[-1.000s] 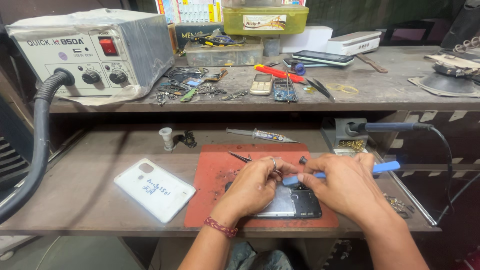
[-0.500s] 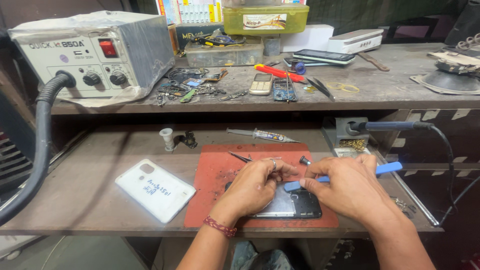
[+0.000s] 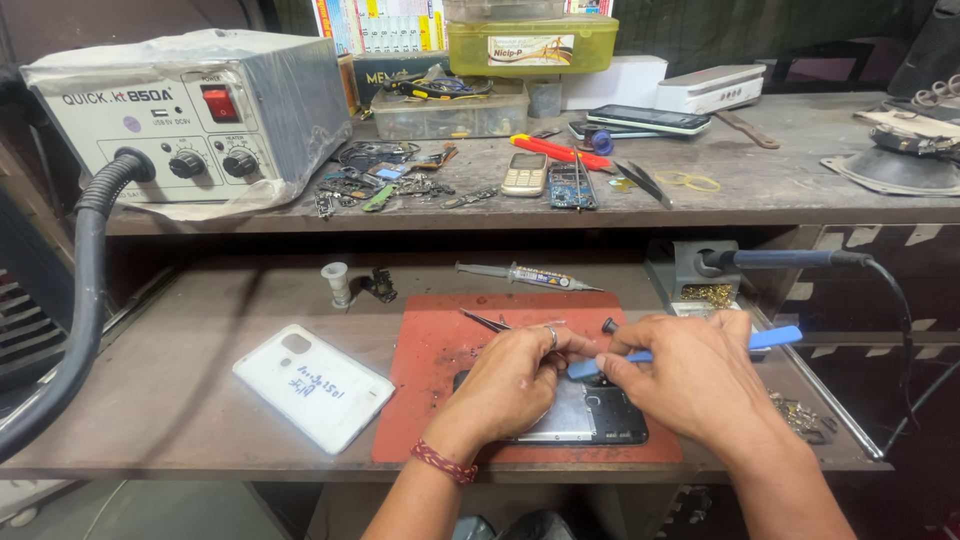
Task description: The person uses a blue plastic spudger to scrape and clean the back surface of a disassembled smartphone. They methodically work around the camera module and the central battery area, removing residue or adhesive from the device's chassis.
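- Right now, from the head camera, your left hand (image 3: pixel 512 382) rests on the opened phone (image 3: pixel 585 418), fingers curled and pinched at its upper edge; what they pinch is too small to tell.
- Your right hand (image 3: pixel 690 378) is closed around a blue plastic pry tool (image 3: pixel 770 338), whose flat tip meets your left fingertips just above the phone.
- That phone lies face down with its back off, on the red work mat (image 3: pixel 440 355) at the middle of the lower shelf, mostly covered by both hands.
- A white back cover (image 3: pixel 312 385) lies on the wood left of the mat, well apart from your hands.
- Tweezers (image 3: pixel 485 321) sit on the mat's upper part, near your left hand.
- A syringe (image 3: pixel 525 274) lies behind the mat, and a soldering iron (image 3: pixel 780 259) rests in its stand to the right.
- On the upper shelf stands a grey hot-air station (image 3: pixel 190 115) with a black hose (image 3: pixel 85 300), beside loose parts, a small keypad phone (image 3: pixel 524 174) and a red screwdriver (image 3: pixel 555 152).
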